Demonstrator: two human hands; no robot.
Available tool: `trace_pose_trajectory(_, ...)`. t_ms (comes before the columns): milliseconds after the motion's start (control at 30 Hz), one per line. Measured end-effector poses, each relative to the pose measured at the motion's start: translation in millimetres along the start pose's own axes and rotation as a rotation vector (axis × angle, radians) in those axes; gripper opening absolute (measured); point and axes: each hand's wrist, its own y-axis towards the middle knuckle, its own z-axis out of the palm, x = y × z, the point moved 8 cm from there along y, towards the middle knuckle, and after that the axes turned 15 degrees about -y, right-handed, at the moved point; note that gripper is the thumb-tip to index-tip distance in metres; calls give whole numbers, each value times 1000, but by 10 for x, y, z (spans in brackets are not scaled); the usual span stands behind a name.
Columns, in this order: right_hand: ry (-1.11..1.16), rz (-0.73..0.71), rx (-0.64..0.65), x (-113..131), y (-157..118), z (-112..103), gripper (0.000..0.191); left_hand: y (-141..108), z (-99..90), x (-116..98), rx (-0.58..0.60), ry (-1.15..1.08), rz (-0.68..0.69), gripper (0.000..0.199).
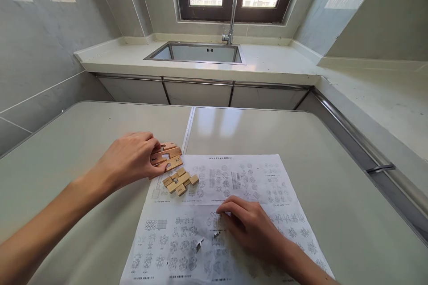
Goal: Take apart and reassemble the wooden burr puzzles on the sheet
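My left hand (138, 156) is closed on the left ends of several flat, notched wooden pieces (171, 152), which lie side by side at the top left of a printed sheet (207, 213). Just below them on the paper sits a cluster of smaller, lighter wooden blocks (181, 181). My right hand (250, 227) rests on the middle of the sheet with its fingers curled; whatever is under the fingertips, if anything, is hidden. Rows of small line drawings cover the sheet, and it has two small tears left of my right hand.
The pale table (267, 133) has a seam running away from me near its middle. Beyond its far edge are a counter (267, 60), a sink (200, 53) and a faucet (233, 9) below a window. Another counter (384, 89) runs along the right.
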Motion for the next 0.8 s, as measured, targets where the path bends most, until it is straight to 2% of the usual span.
trace_pose_trajectory(100,188,144,73,-83,22,7,15,-35,-106,-196,-32,0,77,31)
trace_pose_trajectory(167,490,296,129,-153,21,42,13,-56,-184,-388,-56,20,147,27)
trace_pose_trajectory(233,890,383,175,-130,23,93,39,-76,-240,-636,-67,37,221,23)
trace_pose_trajectory(300,1197,420,203,-58,29,128,66,-104,-260,-945,-72,39,307,17)
trace_pose_trajectory(333,1320,423,205,-16,35,135,76,-122,-241,-1119,-57,26,360,14)
trace_pose_trajectory(400,1498,404,189,56,49,129,83,-163,-186,-1452,-59,10,448,12)
trace_pose_trajectory(500,1603,383,74,40,68,74,71,-220,-19,-1872,-39,-52,585,10)
trace_pose_trajectory(567,1628,455,-62,-84,54,42,63,-216,99,-2016,-39,-99,609,5)
trace_pose_trajectory(667,1608,595,-185,-274,14,29,54,-179,247,-2069,-54,-180,595,9)
trace_pose_trajectory(800,1540,689,-198,-383,7,28,39,-144,397,-1959,-36,-414,520,17)
